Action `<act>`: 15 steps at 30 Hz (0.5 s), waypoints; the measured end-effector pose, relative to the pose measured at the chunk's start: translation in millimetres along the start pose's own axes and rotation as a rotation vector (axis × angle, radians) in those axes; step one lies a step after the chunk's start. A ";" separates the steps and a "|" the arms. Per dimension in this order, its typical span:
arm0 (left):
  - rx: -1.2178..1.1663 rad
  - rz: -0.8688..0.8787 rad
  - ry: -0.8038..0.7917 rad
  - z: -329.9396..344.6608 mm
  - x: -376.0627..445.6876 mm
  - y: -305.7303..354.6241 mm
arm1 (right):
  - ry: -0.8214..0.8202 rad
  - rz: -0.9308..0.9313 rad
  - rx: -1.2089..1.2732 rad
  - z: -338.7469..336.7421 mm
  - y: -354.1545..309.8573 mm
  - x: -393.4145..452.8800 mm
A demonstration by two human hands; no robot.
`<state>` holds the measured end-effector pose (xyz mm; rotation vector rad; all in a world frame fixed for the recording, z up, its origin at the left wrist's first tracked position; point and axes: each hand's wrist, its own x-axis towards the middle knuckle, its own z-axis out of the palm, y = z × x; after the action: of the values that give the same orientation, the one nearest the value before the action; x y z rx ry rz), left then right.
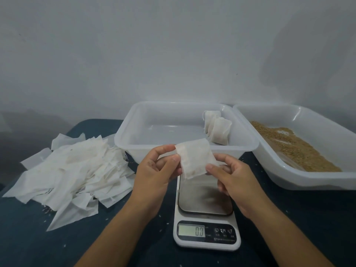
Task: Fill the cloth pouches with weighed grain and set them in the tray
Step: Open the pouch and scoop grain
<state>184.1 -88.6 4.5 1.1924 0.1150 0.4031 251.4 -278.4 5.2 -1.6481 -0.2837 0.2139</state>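
Both hands pinch one empty cloth pouch (pixel 194 158) above the scale (pixel 207 218): left hand (pixel 156 170) at its left edge, right hand (pixel 229 176) at its lower right corner. Scale reads 0.0. Behind the scale, tray (pixel 134 139) with filled pouches (pixel 216 127); left, pouch pile (pixel 73 170); right, grain tub (pixel 300 149).

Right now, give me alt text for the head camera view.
Both hands, left hand and right hand, pinch an empty cloth pouch above a kitchen scale reading zero. Behind sit a tray holding filled pouches, a tub of grain and, left, spare pouches.
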 end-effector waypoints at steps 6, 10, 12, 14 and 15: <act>0.143 0.077 0.071 0.8 -3.7 3.6 | 0.196 -0.141 -0.425 1.8 -3.6 -6.6; 0.249 0.148 0.140 2.7 -5.5 5.9 | 0.357 -0.540 -0.535 12.0 -11.2 -25.4; 0.272 0.167 0.128 3.4 -6.9 6.7 | 0.203 -0.610 -0.499 22.4 -12.7 -33.4; 0.307 0.184 0.093 3.3 -8.7 6.7 | 0.056 -0.558 -0.481 32.0 -13.0 -36.1; 0.321 0.188 0.072 3.3 -9.6 6.4 | 0.028 -0.544 -0.487 35.2 -12.6 -35.3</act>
<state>174.7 -93.0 10.5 1.5117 0.1337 0.6098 206.4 -254.9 13.3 -1.9759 -0.7953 -0.3138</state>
